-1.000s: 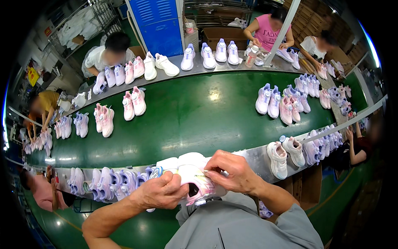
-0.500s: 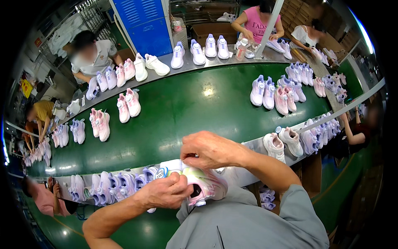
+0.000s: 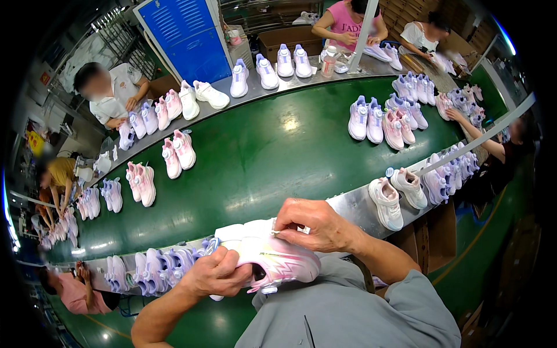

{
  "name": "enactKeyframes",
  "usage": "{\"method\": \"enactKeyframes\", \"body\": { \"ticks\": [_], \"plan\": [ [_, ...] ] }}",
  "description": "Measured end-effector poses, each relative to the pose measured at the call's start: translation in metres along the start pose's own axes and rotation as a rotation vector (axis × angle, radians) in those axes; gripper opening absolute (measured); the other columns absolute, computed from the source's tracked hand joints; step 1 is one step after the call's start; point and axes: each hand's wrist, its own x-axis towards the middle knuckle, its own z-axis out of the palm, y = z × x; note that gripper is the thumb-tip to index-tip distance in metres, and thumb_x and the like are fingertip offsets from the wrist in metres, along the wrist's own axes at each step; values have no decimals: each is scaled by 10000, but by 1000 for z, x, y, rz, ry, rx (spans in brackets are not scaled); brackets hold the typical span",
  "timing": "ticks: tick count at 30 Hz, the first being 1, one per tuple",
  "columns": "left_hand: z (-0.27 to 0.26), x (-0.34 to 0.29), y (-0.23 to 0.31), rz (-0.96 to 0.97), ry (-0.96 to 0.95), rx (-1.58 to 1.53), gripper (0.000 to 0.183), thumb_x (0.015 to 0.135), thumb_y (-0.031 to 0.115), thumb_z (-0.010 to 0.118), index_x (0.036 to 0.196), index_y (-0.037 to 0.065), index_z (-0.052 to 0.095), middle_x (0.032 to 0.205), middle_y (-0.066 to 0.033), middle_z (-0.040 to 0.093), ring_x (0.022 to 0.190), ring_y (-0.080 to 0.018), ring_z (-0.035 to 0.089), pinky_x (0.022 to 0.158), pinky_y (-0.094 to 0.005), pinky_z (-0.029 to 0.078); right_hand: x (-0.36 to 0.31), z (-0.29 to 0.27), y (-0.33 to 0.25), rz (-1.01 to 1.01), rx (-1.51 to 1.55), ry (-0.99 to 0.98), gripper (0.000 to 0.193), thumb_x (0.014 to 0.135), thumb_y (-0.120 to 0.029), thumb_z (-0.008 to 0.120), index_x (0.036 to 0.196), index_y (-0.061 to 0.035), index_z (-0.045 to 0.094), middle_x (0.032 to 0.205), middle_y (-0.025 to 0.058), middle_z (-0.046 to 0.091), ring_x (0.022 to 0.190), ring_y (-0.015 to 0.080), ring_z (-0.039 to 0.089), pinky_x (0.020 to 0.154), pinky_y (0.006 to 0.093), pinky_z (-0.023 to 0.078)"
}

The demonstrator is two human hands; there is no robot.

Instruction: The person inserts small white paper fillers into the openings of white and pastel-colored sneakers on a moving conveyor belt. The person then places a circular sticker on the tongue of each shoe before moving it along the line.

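Note:
A white and pink sneaker [image 3: 290, 264] with yellow-green accents is tipped on its side just in front of my body. My left hand [image 3: 217, 272] is closed on it near the heel and collar. A round blue-and-white tag [image 3: 212, 246] pokes out beside that hand. My right hand [image 3: 319, 223] pinches a small white piece [image 3: 303, 230], perhaps a cloth or paper, against the sole edge. Its fingertips partly cover the piece, so its kind is unclear.
A green conveyor belt [image 3: 249, 168] carries pairs of pink and lilac sneakers [image 3: 364, 122]. White sneakers [image 3: 386, 203] stand on the metal ledge to my right, lilac ones [image 3: 152, 267] to my left. A slanted metal post [image 3: 481, 139] crosses at right. Several people work around the belt.
My right hand has moved right along the sole, and the white piece now shows in its fingers. More of the sneaker's side faces up. At far right, another person's arm reaches over the belt.

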Motion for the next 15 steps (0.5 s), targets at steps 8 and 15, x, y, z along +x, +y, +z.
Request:
{"method": "enactKeyframes", "body": {
  "ticks": [8,15],
  "plan": [
    [-12,-15,-3,-143,-22,3,214,699,131,747,877,26,689,990,-15,568,1060,-259,525,729,-344,535,-35,-10,-9,65,3,-161,81,895,-30,716,960,-30,668,886,91,628,792,273,645,707,383,530],
    [-15,-6,-7,-142,-21,-81,202,702,104,752,878,28,688,981,-34,558,1001,-254,545,727,-353,541,-18,4,-15,-131,-124,-90,122,894,-37,719,990,-37,643,910,103,623,806,293,641,705,405,522]
  ]
}}
